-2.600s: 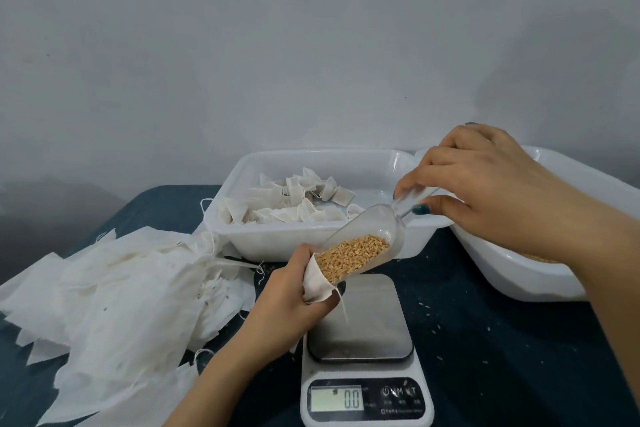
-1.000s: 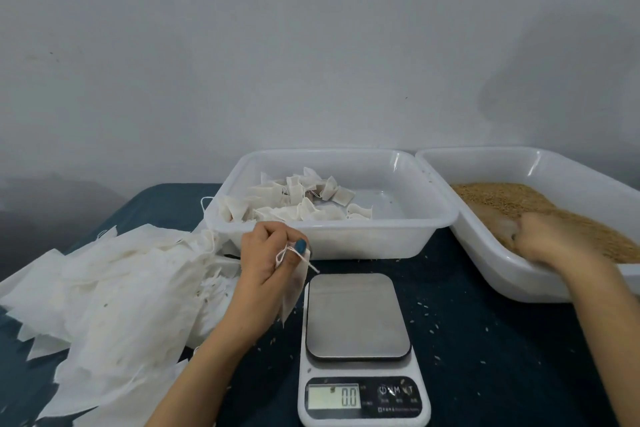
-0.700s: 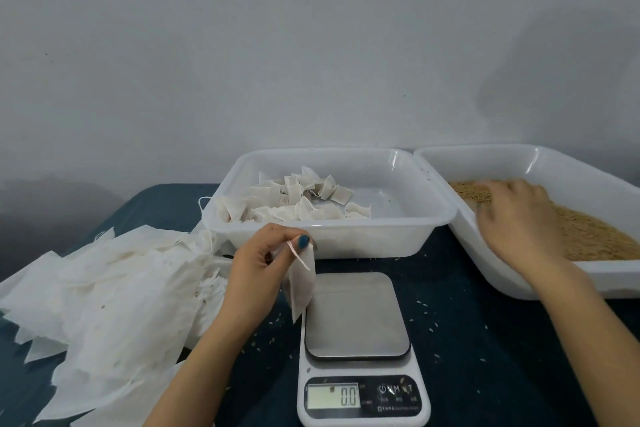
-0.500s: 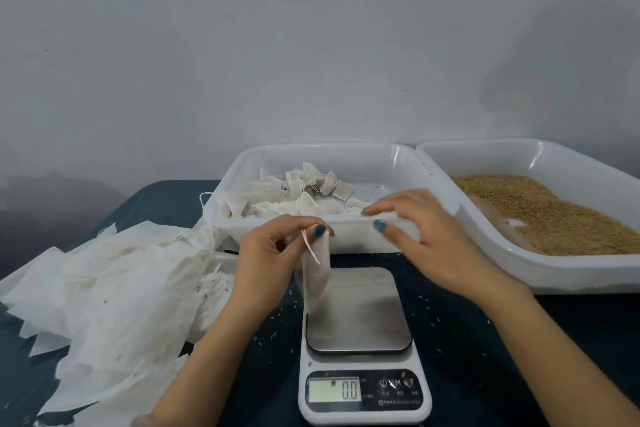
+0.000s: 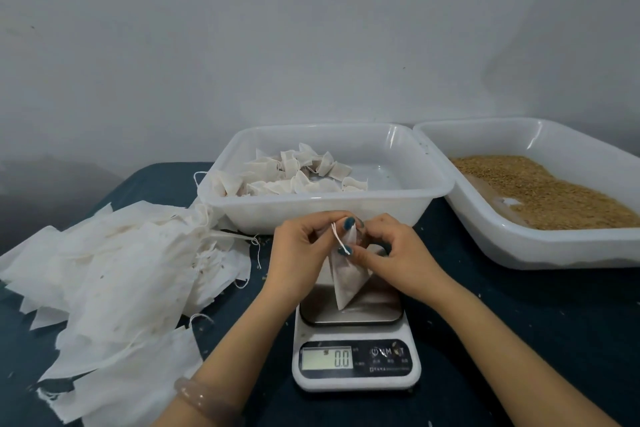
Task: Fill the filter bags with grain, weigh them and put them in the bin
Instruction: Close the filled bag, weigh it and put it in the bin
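White plastic grain tub (image 5: 519,250) sits at the table's (image 5: 519,340) right edge, the bin (image 5: 311,213) of filled bags (image 5: 294,177) mid-back, empty filter bags (image 5: 114,270) heaped left. Scale (image 5: 356,371) at the front edge reads 0.0. Left hand (image 5: 298,253) and right hand (image 5: 401,256) both pinch one filter bag (image 5: 346,282) by its top, over the scale's platform.

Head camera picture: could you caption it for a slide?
Left hand and right hand pinch the top of a filter bag over the scale, which reads 0.0.
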### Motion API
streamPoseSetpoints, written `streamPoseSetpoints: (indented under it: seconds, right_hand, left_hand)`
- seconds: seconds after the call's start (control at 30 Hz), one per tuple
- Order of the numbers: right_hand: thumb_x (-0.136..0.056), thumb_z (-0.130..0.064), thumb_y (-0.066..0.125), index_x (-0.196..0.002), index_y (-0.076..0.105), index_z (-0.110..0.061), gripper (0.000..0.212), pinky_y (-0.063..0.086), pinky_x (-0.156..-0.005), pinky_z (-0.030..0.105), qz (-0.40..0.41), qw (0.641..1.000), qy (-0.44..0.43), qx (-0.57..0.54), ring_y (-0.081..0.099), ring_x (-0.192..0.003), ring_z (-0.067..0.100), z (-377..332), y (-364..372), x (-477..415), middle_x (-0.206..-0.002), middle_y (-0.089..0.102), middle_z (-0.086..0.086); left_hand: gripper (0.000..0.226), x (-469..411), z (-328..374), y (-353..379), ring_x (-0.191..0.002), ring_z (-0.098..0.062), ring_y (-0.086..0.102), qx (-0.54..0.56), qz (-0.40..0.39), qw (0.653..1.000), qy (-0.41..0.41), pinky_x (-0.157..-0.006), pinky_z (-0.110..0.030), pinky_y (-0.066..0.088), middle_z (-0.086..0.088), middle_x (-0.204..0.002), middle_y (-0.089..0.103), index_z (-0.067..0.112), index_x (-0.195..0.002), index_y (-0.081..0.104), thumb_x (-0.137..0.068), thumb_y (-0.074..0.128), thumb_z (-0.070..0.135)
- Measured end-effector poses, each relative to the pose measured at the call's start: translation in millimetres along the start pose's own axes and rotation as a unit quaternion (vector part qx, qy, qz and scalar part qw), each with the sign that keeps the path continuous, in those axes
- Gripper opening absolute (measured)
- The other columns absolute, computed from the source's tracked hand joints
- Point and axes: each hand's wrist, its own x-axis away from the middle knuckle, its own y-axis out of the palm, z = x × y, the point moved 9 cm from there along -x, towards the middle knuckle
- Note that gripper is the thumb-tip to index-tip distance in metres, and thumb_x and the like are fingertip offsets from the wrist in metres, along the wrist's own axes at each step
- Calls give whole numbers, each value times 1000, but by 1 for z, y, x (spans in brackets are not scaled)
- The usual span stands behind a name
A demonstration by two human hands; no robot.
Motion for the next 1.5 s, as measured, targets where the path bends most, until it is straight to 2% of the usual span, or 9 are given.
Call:
streamPoseSetpoints:
  seconds: [0.13, 0.23, 0.33, 0.5, 0.7, 1.1, 1.3, 1.43, 1.5]
  right_hand:
    - [-69, -70, 62, -79, 68, -42, 30, 48, -79, 25, 3, 1000, -9, 29, 53, -95, 0, 1, 4, 1, -86, 62, -32]
    - [-72, -69, 60, -81, 67, -49, 22, 43, -81, 20, 13, 999, -12, 30, 52, -99, 0, 5, 1, 0, -88, 61, -34]
    - [-85, -46, 67, -84, 67, -48, 2, 46, -79, 18, 46, 999, 3, 26, 53, -100, 1, 15, -6, -1, -91, 62, -32]
    - [-95, -33, 61, -82, 65, -43, 17, 44, -76, 26, 125, 990, -13, 68, 53, -92, 3, 21, -21, 3, -80, 67, -21]
    - [-97, -30, 57, -66, 49, -33, 32, 38, -58, 30, 220, 974, 10, 57, 44, -59, 7, 35, -42, 9, -60, 51, -14]
    - [-97, -31, 58, -53, 36, -35, 49, 28, -51, 28, 209, 975, 19, 73, 32, -48, 8, 36, -38, 11, -48, 35, -8]
    - [-97, -29, 59, -53, 33, -35, 52, 26, -50, 28, 218, 973, 13, 80, 30, -47, 9, 35, -39, 12, -47, 35, -8]
    - [-97, -28, 59, -55, 36, -33, 48, 27, -50, 27, 216, 972, 14, 87, 32, -47, 9, 35, -39, 12, -47, 35, -8]
    - [-97, -30, 58, -56, 40, -33, 45, 28, -50, 27, 214, 972, 19, 94, 35, -47, 9, 36, -39, 13, -48, 40, -8]
  left_hand:
    - [13, 0, -9, -4, -81, -11, 68, -14, -10, 1000, -16, -74, -28, 54, 6, -86, 75, 18, -93, 75, -96, 62, 17]
    - [28, 1, -15, -12, -87, -7, 69, 0, 1, 1000, -29, -76, -21, 52, 6, -88, 75, 19, -100, 70, -97, 51, 39]
    - [35, 2, -19, -17, -94, -4, 67, -28, 7, 999, -26, -83, -19, 50, 9, -92, 74, 23, -103, 69, -100, 44, 46]
    - [32, 3, -19, -20, -103, 1, 65, -58, 13, 998, -10, -84, -8, 44, 18, -104, 72, 25, -104, 67, -97, 46, 47]
    - [34, 3, -24, -39, -97, -2, 67, -72, 63, 995, -25, -85, -22, 50, 21, -97, 72, 35, -100, 63, -89, 43, 59]
    - [27, 3, -38, -53, -88, -11, 69, -70, 106, 990, -67, -80, -42, 58, 12, -88, 73, 35, -91, 63, -77, 49, 54]
    - [32, 2, -44, -57, -82, -6, 67, -123, 102, 983, -87, -78, -40, 57, 12, -85, 72, 32, -85, 57, -80, 44, 61]
    - [46, 0, -36, -47, -63, -9, 51, -285, 40, 957, -37, -53, -31, 35, 9, -61, 53, 26, -63, 46, -88, 34, 63]
    - [50, -1, -31, -37, -60, -12, 43, -315, 6, 949, -1, -52, -30, 28, 6, -56, 43, 23, -57, 38, -92, 35, 58]
